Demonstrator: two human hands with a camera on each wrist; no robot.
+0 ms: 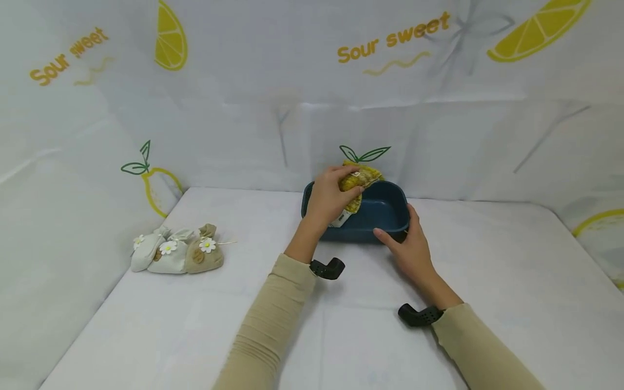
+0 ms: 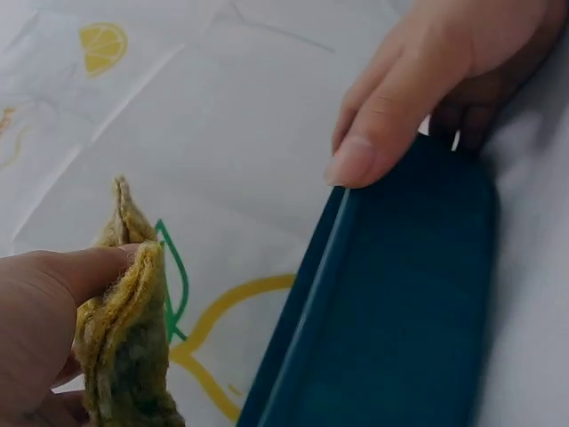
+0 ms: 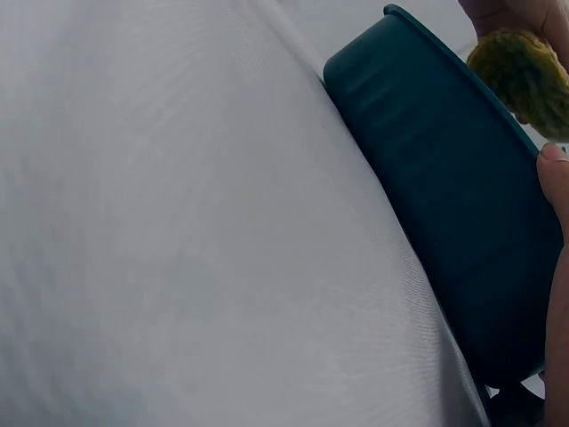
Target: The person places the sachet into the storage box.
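A dark teal rectangular bin [image 1: 377, 214] stands on the white-covered table against the back wall. My left hand [image 1: 327, 195] grips a fuzzy yellow-green cloth item [image 1: 359, 183], perhaps a small pouch, over the bin's left part. In the left wrist view, thumb and fingers pinch the folded, thick-edged cloth [image 2: 129, 347]. A white tag [image 1: 341, 218] with dark print shows below it, inside the bin. My right hand [image 1: 411, 249] holds the bin's front right corner, its thumb on the rim and its fingers round the outer side. The right wrist view shows the bin's outer wall [image 3: 453, 205].
Several small drawstring sachets in white and tan cloth [image 1: 177, 257] lie together at the table's left, with white daisies on them. A white cloth backdrop [image 1: 234, 130] with lemon prints rises behind and beside the table. Each wrist wears a black camera mount [image 1: 327, 268].
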